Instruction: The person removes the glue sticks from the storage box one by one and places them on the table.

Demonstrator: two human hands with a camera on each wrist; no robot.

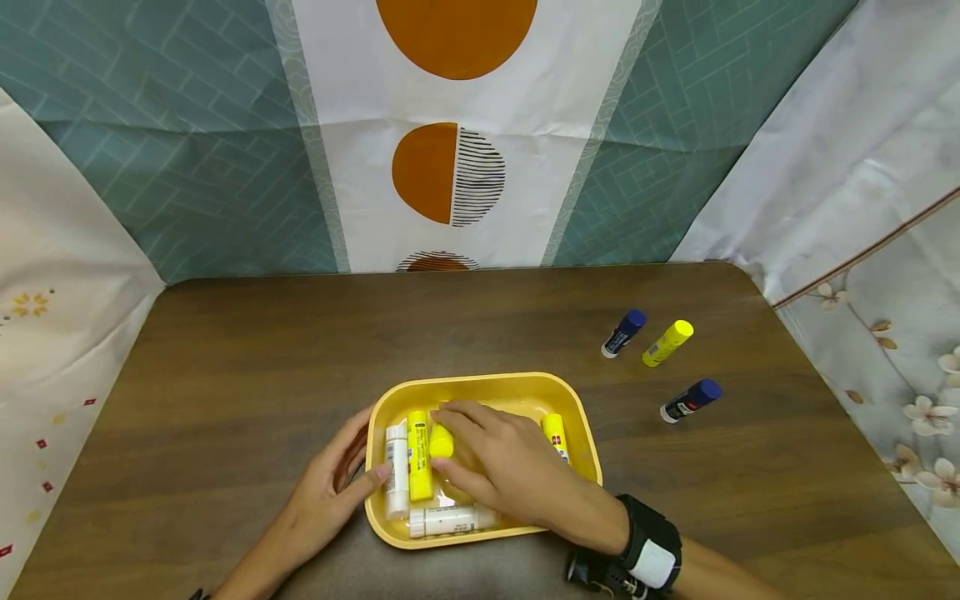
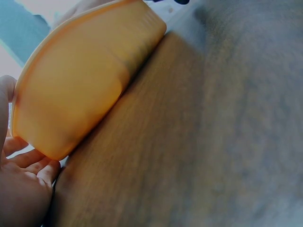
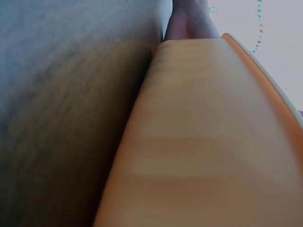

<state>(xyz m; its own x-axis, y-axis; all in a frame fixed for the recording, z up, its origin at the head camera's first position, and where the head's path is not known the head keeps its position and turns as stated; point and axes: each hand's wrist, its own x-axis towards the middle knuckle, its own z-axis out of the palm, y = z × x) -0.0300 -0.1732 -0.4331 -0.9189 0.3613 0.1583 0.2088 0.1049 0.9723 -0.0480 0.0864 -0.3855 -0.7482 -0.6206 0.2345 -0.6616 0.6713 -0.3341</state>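
Note:
My left hand [image 1: 326,496] grips the left side of a yellow plastic tray [image 1: 487,381], its thumb over the rim; in the left wrist view its fingers lie under the tray's outer wall [image 2: 85,75]. Inside the tray, my right hand [image 1: 510,458] pinches a yellow glue stick [image 1: 442,442] between fingers and thumb, with part of the stick hidden. Left of that stand a yellow glue stick [image 1: 419,458] and a white glue stick [image 1: 397,472], side by side. Another white glue stick [image 1: 452,521] lies along the near wall. At the right end rests a yellow glue stick [image 1: 554,433], partly covered by my hand.
Right of the tray, on the brown wooden table [image 1: 262,358], lie two glue sticks with dark blue caps [image 1: 635,319] and a yellow glue stick [image 1: 667,343]. A patterned curtain [image 1: 480,100] hangs behind the table's far edge.

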